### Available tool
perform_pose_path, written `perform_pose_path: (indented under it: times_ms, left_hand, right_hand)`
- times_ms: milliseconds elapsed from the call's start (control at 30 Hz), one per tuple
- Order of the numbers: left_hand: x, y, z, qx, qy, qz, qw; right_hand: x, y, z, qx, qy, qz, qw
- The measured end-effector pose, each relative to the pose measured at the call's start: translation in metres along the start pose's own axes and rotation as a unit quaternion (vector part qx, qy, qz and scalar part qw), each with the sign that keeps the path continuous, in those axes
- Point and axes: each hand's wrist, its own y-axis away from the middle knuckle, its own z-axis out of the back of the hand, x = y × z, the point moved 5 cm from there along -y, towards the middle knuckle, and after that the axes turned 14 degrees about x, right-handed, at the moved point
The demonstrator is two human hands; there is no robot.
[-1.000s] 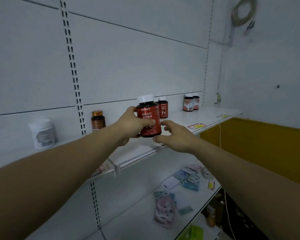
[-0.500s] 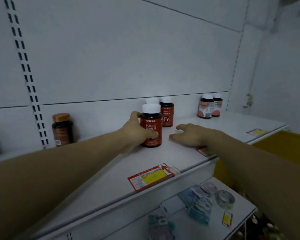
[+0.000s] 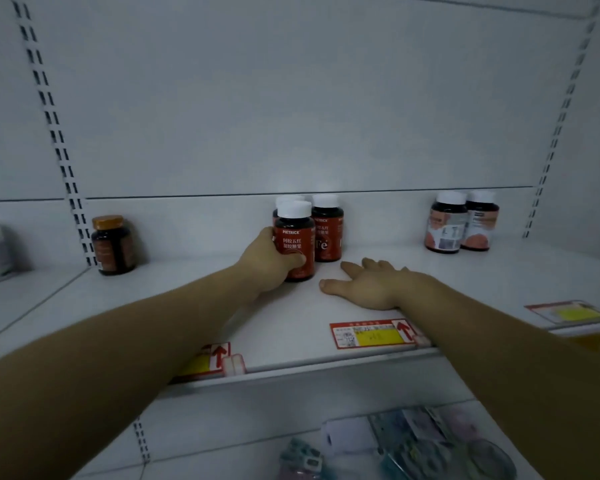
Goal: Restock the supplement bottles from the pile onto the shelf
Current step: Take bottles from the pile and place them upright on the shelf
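bottle now standing on shelf, left hand still gripping, right hand flat

red white-capped bottles: 3 | pink-label bottles: 2 | gold-capped bottle: 1 | price tags: 3

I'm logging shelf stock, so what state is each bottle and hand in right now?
Red-labelled white-capped bottle: upright on the white shelf, capped, gripped by the left hand.
Red "Fe" bottle: upright, capped, untouched.
Third white-capped bottle: mostly hidden behind.
Two pink-labelled bottles: upright, capped, side by side.
Amber gold-capped bottle: upright, capped.
Right hand: flat, open, on the shelf.
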Motion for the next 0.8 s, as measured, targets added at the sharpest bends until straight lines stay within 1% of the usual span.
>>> perform_pose_path:
  times_ms: [167, 233, 300, 367, 467, 533, 633, 700, 800]
  left_hand:
    - [-0.001, -0.002, -0.003, -0.005, -0.013, 0.032, 0.999]
    - [-0.001, 0.001, 0.002, -0.001, -0.016, 0.048, 0.999]
    - [0.001, 0.008, 0.011, 0.012, -0.038, 0.083, 0.996]
    - [0.001, 0.019, 0.026, 0.032, -0.087, 0.104, 0.99]
    - [-0.001, 0.048, 0.054, 0.049, -0.162, 0.102, 0.98]
    - [-0.002, 0.072, 0.076, 0.046, -0.222, 0.093, 0.97]
    - [0.001, 0.117, 0.116, 0.023, -0.291, 0.1, 0.951]
    - [0.008, 0.153, 0.148, -0.008, -0.335, 0.106, 0.936]
    - [0.029, 0.215, 0.208, -0.069, -0.344, 0.122, 0.928]
  right_hand:
    - [0.0, -0.004, 0.0, -0.011, 0.0, 0.005, 1.0]
    - [0.0, -0.001, 0.003, -0.029, -0.017, 0.013, 0.999]
    - [0.001, 0.007, 0.012, -0.08, -0.074, 0.043, 0.993]
    - [0.003, 0.019, 0.029, -0.157, -0.125, 0.087, 0.976]
    - [0.022, 0.038, 0.065, -0.243, -0.122, 0.122, 0.955]
    - [0.048, 0.049, 0.083, -0.27, -0.103, 0.144, 0.947]
    - [0.112, 0.057, 0.092, -0.267, -0.079, 0.198, 0.94]
    - [0.169, 0.06, 0.09, -0.251, -0.063, 0.239, 0.936]
    - [0.275, 0.066, 0.076, -0.215, -0.045, 0.302, 0.928]
